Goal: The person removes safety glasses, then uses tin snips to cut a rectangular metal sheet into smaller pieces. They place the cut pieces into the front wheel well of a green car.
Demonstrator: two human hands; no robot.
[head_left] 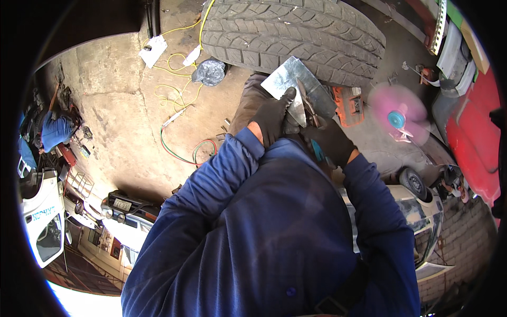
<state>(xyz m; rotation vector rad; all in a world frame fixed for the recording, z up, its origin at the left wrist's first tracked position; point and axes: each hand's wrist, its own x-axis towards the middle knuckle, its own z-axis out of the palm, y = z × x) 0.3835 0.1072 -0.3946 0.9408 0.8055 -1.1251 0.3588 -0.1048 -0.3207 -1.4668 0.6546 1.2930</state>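
Observation:
In black gloves, both my hands work close together in front of my lap. My left hand [273,119] is closed on a piece of shiny sheet metal [285,79], its thumb pressed on top. A narrow strip of the metal bends up beside that thumb. Tin snips [307,101] are gripped in my right hand [335,141], with a teal handle [317,150] showing below the palm. Their blades lie along the sheet, between the bent strip and the wider part. Exactly where the blades meet the metal is hard to make out.
A large tire [296,34] lies just beyond the sheet. Right of it are an orange tool case [349,107] and a spinning pink fan [396,120]. Yellow cord [177,94] and a black plastic bag [210,72] lie on the floor. Another person [57,129] is far left.

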